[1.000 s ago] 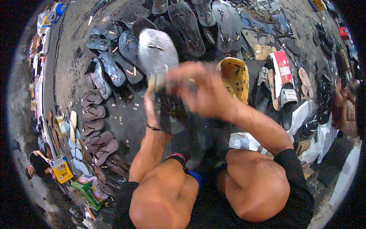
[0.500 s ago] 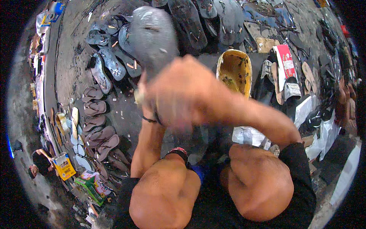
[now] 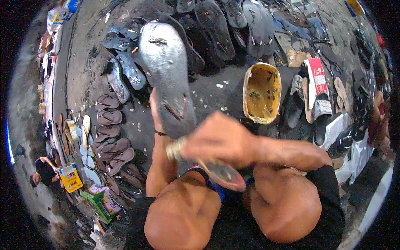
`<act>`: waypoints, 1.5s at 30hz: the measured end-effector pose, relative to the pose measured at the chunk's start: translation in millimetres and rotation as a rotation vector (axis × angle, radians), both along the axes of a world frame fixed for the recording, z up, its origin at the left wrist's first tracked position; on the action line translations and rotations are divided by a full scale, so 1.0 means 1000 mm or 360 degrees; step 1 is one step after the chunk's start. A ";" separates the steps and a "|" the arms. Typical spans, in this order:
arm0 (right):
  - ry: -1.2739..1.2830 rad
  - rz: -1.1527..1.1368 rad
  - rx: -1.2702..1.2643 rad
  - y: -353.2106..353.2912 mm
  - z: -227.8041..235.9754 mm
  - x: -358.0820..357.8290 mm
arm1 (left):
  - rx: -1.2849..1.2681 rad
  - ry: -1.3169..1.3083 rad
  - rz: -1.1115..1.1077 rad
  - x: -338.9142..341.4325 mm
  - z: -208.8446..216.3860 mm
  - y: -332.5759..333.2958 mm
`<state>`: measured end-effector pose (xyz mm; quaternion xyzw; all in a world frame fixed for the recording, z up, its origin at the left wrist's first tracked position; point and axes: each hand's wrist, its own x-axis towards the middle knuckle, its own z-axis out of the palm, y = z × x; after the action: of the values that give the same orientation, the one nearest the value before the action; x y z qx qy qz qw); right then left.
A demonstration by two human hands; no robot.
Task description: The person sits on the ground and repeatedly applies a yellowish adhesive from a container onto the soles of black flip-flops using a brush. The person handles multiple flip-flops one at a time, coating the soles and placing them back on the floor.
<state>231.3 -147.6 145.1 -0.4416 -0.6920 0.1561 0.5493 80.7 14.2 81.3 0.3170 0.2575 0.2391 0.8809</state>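
Black sole (image 3: 168, 79) ran lengthwise away from us above the floor (image 3: 214, 96), broad end farthest, leaning slightly left. Our left hand (image 3: 155, 106) gripped it, fingers mostly hidden; our right hand (image 3: 227, 139) curled its fingers round a brush (image 3: 223, 173), bristles leftward.

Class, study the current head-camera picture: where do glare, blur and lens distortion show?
All in the head view: glare whitens the upper end of the held sole; the right hand and its brush look slightly blurred; the floor strip at left bows; the corners fall to black.
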 end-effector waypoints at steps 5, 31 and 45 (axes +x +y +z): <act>0.0287 -0.0410 -0.0058 0.042 -0.037 0.035 | 0.1010 0.0372 0.0227 0.018 0.002 -0.013; 0.0527 -0.1187 -0.1123 -0.121 -0.056 0.033 | -0.0064 -0.0021 0.0544 0.259 -0.074 0.157; 0.0147 -0.1448 -0.1171 -0.152 -0.082 0.050 | 0.2058 0.2376 -0.0193 -0.248 -0.009 0.051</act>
<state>281.3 -299.5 63.4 -0.8487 -0.3085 0.1537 0.4012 -167.0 65.5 72.6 0.8191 0.5500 0.0270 0.1605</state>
